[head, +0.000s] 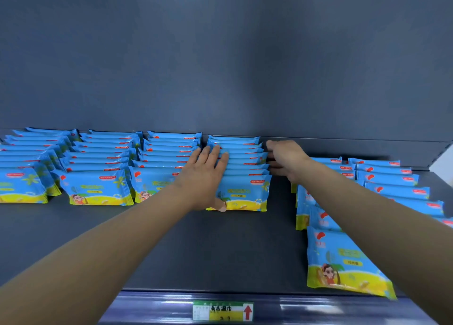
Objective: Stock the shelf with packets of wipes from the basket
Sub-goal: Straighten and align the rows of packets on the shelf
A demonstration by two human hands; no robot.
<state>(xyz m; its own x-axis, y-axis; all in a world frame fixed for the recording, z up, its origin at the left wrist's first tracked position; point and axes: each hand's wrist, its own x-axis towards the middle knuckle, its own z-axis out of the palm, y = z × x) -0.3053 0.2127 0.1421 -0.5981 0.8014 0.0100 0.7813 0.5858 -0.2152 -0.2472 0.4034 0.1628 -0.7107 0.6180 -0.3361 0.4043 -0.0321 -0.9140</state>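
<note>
Head view, close, facing forward and down onto shelf (220, 251)

A price tag (223, 311) sits on the shelf's front rail (159, 305). It has black Chinese characters on a white-and-yellow field, too blurred to read for certain. Below them are digits that look like 3 and 9, and a red arrow (247, 312) points up at its right end.

The front packet (245, 202) of the middle row carries a yellow oval (239, 195) reading "10" followed by small characters. The nearest packet (343, 275) on the right bears the same oval. Each also shows a red logo (320, 235), a red strip (257, 181) with white lettering and a line of yellow lettering (350, 253), all too small to read.
</note>
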